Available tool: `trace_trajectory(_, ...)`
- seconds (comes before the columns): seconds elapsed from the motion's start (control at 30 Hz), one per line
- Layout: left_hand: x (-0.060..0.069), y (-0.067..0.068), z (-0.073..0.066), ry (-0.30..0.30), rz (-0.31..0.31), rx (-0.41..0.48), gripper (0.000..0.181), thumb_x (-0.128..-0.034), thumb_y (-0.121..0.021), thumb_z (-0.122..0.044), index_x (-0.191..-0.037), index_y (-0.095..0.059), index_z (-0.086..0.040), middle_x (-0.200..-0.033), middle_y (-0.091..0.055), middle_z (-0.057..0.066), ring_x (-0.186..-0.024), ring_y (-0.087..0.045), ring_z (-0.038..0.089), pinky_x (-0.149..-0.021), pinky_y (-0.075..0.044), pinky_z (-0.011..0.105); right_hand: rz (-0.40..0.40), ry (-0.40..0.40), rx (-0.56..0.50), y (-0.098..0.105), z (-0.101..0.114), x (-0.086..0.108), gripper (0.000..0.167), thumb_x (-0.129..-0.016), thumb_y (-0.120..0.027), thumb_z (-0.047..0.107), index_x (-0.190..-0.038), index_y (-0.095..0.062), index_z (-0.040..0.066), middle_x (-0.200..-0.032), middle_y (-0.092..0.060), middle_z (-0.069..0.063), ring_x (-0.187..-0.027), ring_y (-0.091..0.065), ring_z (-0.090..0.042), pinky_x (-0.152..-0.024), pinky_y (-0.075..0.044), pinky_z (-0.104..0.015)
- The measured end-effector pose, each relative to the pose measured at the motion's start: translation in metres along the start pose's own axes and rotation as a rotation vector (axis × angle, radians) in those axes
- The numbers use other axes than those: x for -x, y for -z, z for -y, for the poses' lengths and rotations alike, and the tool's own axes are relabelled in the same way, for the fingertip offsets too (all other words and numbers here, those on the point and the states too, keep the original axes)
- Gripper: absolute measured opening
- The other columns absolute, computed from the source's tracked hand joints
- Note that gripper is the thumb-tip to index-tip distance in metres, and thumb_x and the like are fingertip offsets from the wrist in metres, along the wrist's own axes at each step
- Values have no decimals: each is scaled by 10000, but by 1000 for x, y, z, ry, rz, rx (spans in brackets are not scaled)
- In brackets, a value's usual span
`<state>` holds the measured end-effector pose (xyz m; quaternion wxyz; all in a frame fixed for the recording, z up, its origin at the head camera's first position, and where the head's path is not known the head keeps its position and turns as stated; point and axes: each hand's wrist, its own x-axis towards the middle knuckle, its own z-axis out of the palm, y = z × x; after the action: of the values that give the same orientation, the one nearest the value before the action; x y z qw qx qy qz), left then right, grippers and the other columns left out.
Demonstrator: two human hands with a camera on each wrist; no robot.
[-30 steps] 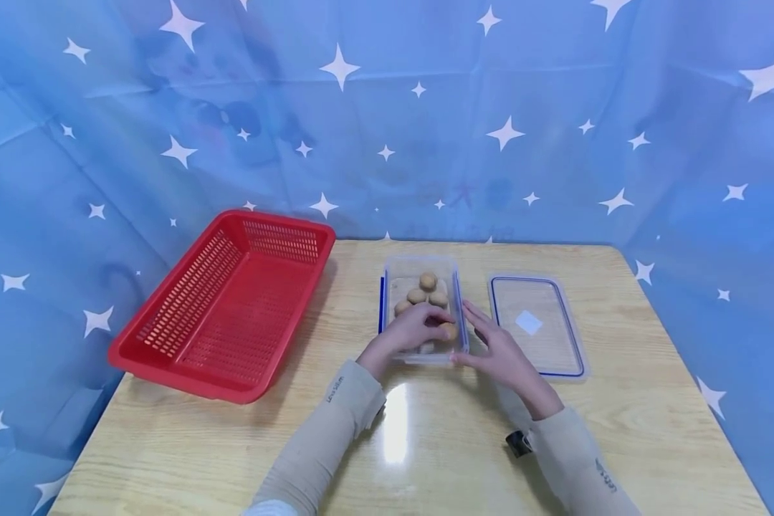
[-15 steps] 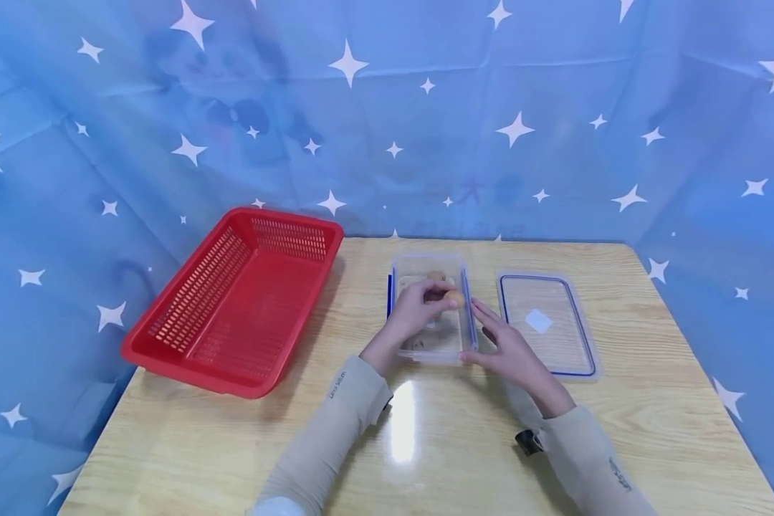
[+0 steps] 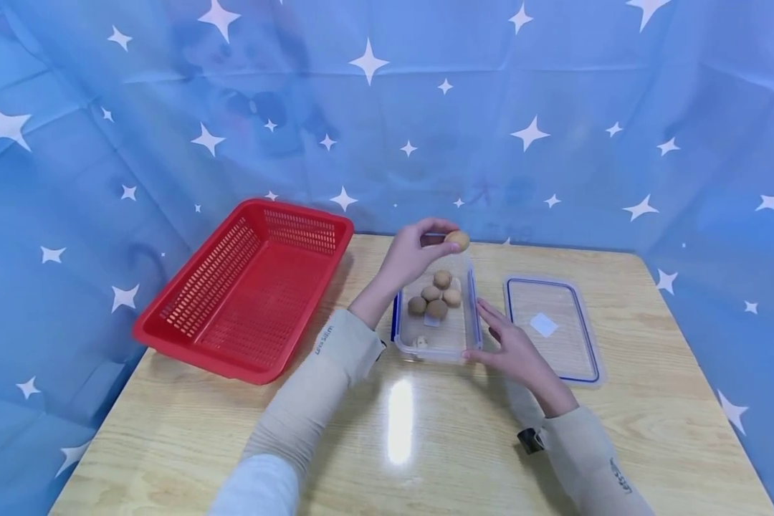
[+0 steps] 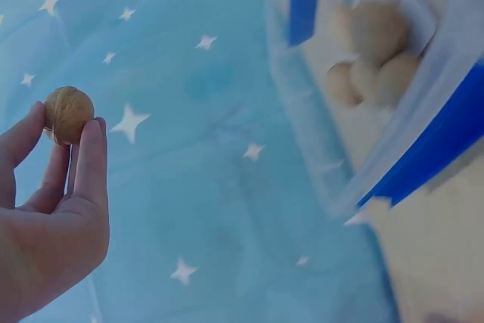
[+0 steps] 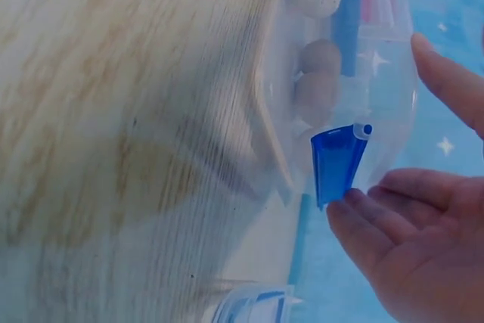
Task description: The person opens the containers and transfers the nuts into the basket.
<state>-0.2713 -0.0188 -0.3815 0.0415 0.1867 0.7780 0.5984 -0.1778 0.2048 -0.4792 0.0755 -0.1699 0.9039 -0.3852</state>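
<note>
A person's left hand [image 3: 408, 252] holds a walnut [image 3: 457, 241] up off the bench [image 3: 464, 444], pinched between thumb and fingertips, so that grip is grasping one walnut only. With twelve o'clock pointing away from the person, the walnut shows at the twelve o'clock end of a clear plastic tub [image 3: 451, 333]; whether it is straight above the tub or just past its edge cannot be told. The tub's long axis runs from twelve to six; the walnut is nearly round, with little long axis to speak of. From the walnut, a red basket [image 3: 245, 308] lies well apart at about eight o'clock, and a blue-edged lid [image 3: 567, 322] lies flat at four. Five loose walnuts [image 3: 436, 309] sit in the tub, with a small pale piece [image 3: 420, 342] near its six o'clock end. The right hand [image 3: 516, 351] is farther from the raised walnut, at five o'clock; its fingers are unclenched and rest against the tub's near right corner, touching a blue clip [image 5: 336, 160].
</note>
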Motion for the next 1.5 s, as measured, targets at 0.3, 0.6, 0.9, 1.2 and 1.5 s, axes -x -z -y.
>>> trace_trajectory(0.3,-5,38,-27,-17,-37,62,391,-948,-686,-187,-1319,-631,-80,-1340,-647,94,-1235,-633,233,-991,-545,302,15,-8,62,2,3,3,947,-865,-776,317,-1544,-230,-57,-1638,-171,-257,-1397,-369,-506,-1122,-377,-569)
trace_trajectory(0.6,-3,78,-33,-39,-146,32,370,-947,-689,-186,-1300,-647,-80,-1315,-651,95,-1199,-654,218,-1034,-514,326,36,-8,71,6,7,3,945,-882,-757,348,-1547,-221,-56,-1640,-163,-256,-1383,-381,-518,-1115,-385,-590)
trace_trajectory(0.9,6,109,-34,1,-231,18,404,-947,-692,-235,-1331,-625,-130,-1361,-602,59,-1237,-622,204,-1080,-487,350,36,-5,88,7,6,3,935,-886,-752,353,-1543,-231,-61,-1638,-175,-255,-1382,-385,-516,-1114,-386,-597)
trace_trajectory(1.2,13,136,-25,24,-309,44,394,-938,-702,-225,-1312,-624,-129,-1351,-590,66,-1212,-636,204,-1048,-512,323,38,4,92,5,2,1,936,-894,-740,375,-1549,-224,-50,-1641,-173,-248,-1385,-383,-512,-1110,-386,-609)
trace_trajectory(1.5,18,158,-14,24,-398,101,387,-928,-713,-208,-1296,-636,-115,-1327,-594,45,-1208,-629,194,-1002,-528,240,42,-4,79,5,2,2,942,-888,-749,362,-1552,-218,-46,-1638,-173,-257,-1383,-389,-510,-1112,-389,-596)
